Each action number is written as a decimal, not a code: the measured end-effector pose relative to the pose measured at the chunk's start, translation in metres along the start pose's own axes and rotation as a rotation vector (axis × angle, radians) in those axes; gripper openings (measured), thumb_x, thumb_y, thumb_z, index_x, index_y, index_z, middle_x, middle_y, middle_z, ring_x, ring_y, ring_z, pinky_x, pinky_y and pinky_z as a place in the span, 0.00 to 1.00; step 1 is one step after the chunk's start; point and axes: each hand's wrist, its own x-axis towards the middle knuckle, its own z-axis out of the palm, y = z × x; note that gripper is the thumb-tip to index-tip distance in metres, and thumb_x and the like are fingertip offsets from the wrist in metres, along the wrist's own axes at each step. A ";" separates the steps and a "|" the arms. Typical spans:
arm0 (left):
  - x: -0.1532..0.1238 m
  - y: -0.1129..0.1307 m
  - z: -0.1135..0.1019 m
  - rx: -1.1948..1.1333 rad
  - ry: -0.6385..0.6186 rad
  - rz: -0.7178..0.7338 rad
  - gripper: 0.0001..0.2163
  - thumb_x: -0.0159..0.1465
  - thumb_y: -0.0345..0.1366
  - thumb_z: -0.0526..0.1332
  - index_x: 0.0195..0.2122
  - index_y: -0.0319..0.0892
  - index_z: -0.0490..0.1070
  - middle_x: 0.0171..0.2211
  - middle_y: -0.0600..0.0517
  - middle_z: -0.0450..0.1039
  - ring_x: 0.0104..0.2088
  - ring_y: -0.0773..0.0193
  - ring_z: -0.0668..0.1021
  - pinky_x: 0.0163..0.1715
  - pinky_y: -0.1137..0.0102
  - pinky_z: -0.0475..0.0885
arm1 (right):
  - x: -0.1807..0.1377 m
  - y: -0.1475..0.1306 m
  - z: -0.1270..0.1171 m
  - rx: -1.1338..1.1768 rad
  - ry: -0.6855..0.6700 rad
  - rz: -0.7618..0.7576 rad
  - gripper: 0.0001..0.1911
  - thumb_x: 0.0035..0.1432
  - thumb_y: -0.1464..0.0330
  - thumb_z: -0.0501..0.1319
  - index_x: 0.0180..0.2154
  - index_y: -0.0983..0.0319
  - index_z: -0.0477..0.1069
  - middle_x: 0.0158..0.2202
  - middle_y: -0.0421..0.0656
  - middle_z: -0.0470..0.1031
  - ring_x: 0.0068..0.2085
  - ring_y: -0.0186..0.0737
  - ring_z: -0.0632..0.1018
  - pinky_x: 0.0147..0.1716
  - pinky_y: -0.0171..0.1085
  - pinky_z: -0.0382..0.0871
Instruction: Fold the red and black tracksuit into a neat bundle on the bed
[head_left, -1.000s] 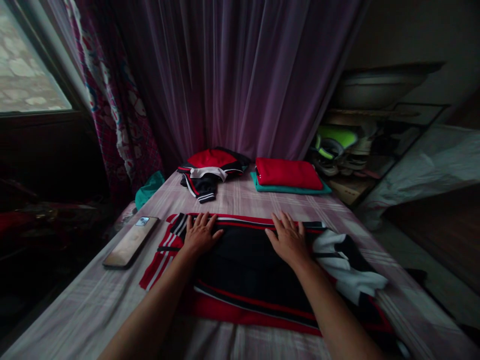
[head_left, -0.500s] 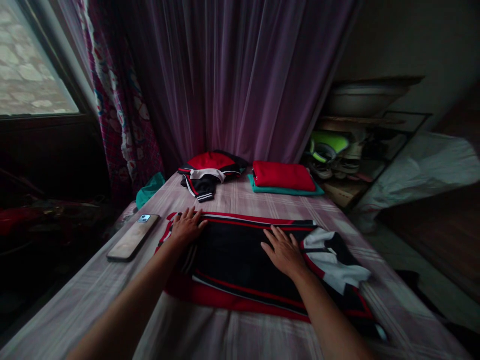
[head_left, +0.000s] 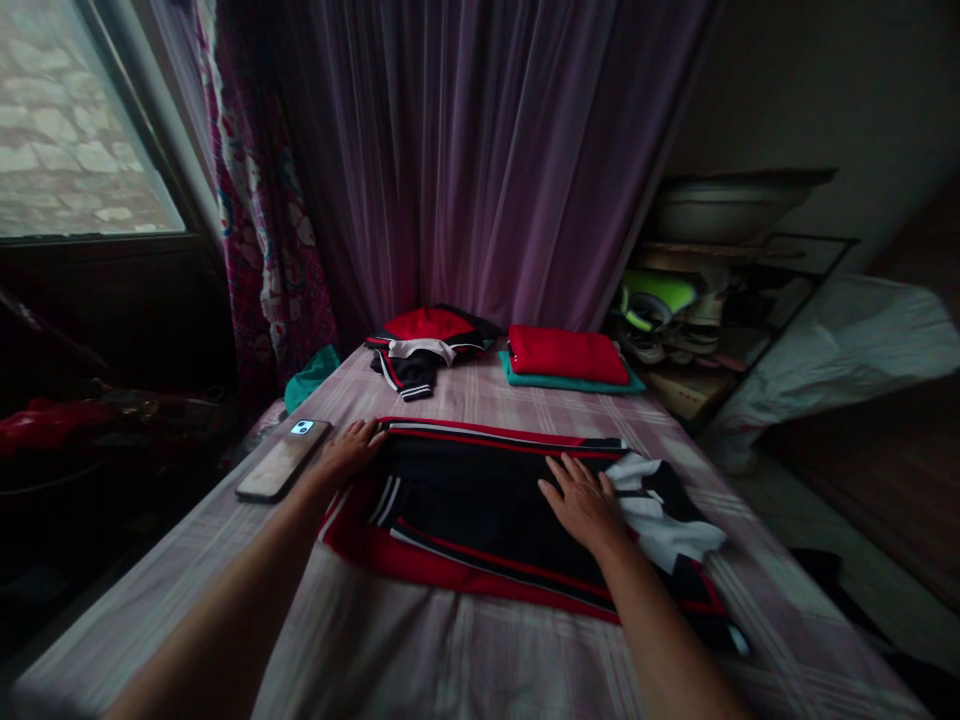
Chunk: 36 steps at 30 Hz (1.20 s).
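Observation:
A black, red and white sports jacket (head_left: 480,495) lies spread across the bed, with a striped sleeve laid over its body and its white part toward the right. At the jacket's far left corner, my left hand (head_left: 351,447) rests on the edge, fingers stretched out and close together. My right hand (head_left: 583,498) lies flat on the black cloth near the white part, its fingers apart. Just left of my left hand is a phone (head_left: 281,462), back side up.
Toward the back, a crumpled red and black garment (head_left: 431,325) sits beside a folded red garment (head_left: 566,355) on teal cloth (head_left: 574,382). Purple curtains (head_left: 480,160) hang behind the bed (head_left: 442,665). On the right stand a shoe rack (head_left: 697,250) and a white sack (head_left: 862,330).
My left hand has slid left to the jacket's edge, uncovering the striped cuff, and its fingers have drawn together. My right hand stays flat on the jacket. The view has shifted slightly.

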 end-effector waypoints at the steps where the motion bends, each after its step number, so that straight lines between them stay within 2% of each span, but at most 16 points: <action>1: -0.003 -0.004 -0.002 -0.032 -0.024 0.011 0.19 0.67 0.39 0.51 0.57 0.49 0.72 0.65 0.44 0.64 0.66 0.51 0.64 0.62 0.53 0.62 | -0.002 0.004 0.001 -0.007 0.002 0.008 0.29 0.69 0.56 0.45 0.67 0.56 0.57 0.71 0.48 0.54 0.70 0.47 0.56 0.65 0.56 0.47; 4: -0.015 -0.010 -0.008 -0.166 -0.030 -0.021 0.21 0.67 0.39 0.50 0.58 0.44 0.70 0.65 0.44 0.64 0.66 0.54 0.64 0.63 0.60 0.60 | -0.005 0.011 0.004 -0.022 0.014 0.021 0.29 0.70 0.56 0.44 0.67 0.58 0.58 0.70 0.48 0.56 0.69 0.47 0.57 0.65 0.55 0.47; 8: -0.040 -0.006 -0.006 -0.341 0.073 -0.179 0.27 0.69 0.48 0.46 0.65 0.42 0.62 0.61 0.44 0.70 0.60 0.55 0.73 0.57 0.63 0.69 | -0.005 0.011 0.007 -0.032 0.041 0.022 0.29 0.70 0.56 0.44 0.66 0.57 0.59 0.70 0.48 0.56 0.69 0.47 0.58 0.65 0.56 0.47; 11: -0.060 0.000 0.000 -0.511 0.167 -0.259 0.29 0.66 0.53 0.51 0.64 0.44 0.64 0.58 0.47 0.73 0.57 0.54 0.75 0.54 0.65 0.71 | -0.005 0.010 0.008 -0.026 0.047 0.030 0.28 0.69 0.57 0.45 0.66 0.57 0.60 0.70 0.46 0.57 0.69 0.46 0.58 0.65 0.55 0.47; 14: -0.074 0.002 0.005 -0.580 0.199 -0.304 0.28 0.64 0.54 0.52 0.59 0.44 0.69 0.54 0.48 0.77 0.52 0.55 0.78 0.50 0.67 0.73 | -0.005 0.010 0.007 -0.013 0.044 0.036 0.28 0.69 0.57 0.45 0.65 0.57 0.61 0.70 0.47 0.57 0.69 0.46 0.58 0.65 0.55 0.46; 18: -0.083 0.000 0.005 -0.486 0.247 -0.343 0.25 0.62 0.54 0.53 0.50 0.43 0.75 0.47 0.47 0.80 0.46 0.54 0.80 0.46 0.67 0.73 | -0.006 0.011 0.008 0.007 0.069 0.033 0.27 0.69 0.57 0.45 0.65 0.58 0.62 0.69 0.48 0.58 0.68 0.47 0.59 0.65 0.54 0.46; 23: -0.089 0.002 0.001 -0.343 0.312 -0.326 0.22 0.63 0.52 0.51 0.40 0.42 0.78 0.43 0.46 0.80 0.44 0.54 0.79 0.45 0.66 0.72 | -0.006 0.013 0.010 0.014 0.082 0.022 0.27 0.69 0.57 0.46 0.64 0.57 0.63 0.68 0.47 0.59 0.68 0.47 0.60 0.65 0.54 0.47; 29: -0.091 -0.001 0.002 -0.359 0.292 -0.306 0.19 0.63 0.50 0.53 0.41 0.43 0.78 0.41 0.47 0.80 0.41 0.56 0.79 0.43 0.67 0.73 | -0.005 0.014 0.013 0.013 0.115 0.008 0.26 0.69 0.58 0.47 0.63 0.58 0.65 0.67 0.48 0.61 0.67 0.48 0.62 0.64 0.55 0.49; 36: -0.088 -0.008 0.013 -0.320 0.308 -0.297 0.18 0.62 0.48 0.57 0.45 0.43 0.77 0.50 0.44 0.77 0.50 0.53 0.78 0.50 0.63 0.72 | -0.004 0.013 0.012 0.018 0.106 0.015 0.26 0.68 0.58 0.48 0.63 0.58 0.65 0.67 0.48 0.62 0.67 0.47 0.62 0.64 0.55 0.49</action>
